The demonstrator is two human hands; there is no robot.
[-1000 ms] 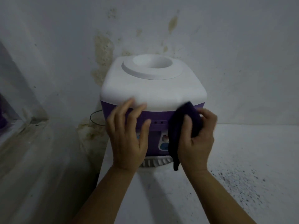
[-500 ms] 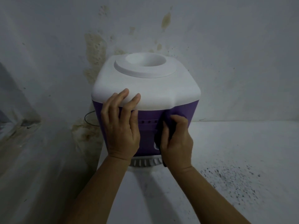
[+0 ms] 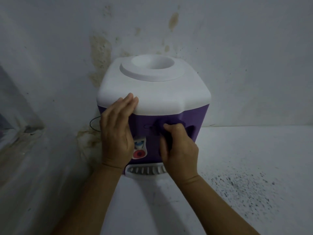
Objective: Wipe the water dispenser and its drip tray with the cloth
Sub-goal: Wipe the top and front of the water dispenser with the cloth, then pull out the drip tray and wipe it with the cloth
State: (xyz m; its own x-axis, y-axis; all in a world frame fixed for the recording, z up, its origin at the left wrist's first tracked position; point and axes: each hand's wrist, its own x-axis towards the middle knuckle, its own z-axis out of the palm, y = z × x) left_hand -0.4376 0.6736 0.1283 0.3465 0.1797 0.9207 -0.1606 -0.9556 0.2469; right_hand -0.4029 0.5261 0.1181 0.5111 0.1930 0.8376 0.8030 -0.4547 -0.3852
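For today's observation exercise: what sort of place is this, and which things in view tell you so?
Probably a plain household kitchen or utility corner: a tabletop water dispenser stands on a white speckled counter against a stained, peeling wall, its cord trailing behind.

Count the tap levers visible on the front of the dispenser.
2: a blue tap lever just right of the left hand, and a red tap lever directly below it. The right hand may hide others.

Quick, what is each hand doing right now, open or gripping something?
Left hand: open, straight fingers resting on the water dispenser.
Right hand: closed, gripping the dark cloth against the dispenser's purple front.
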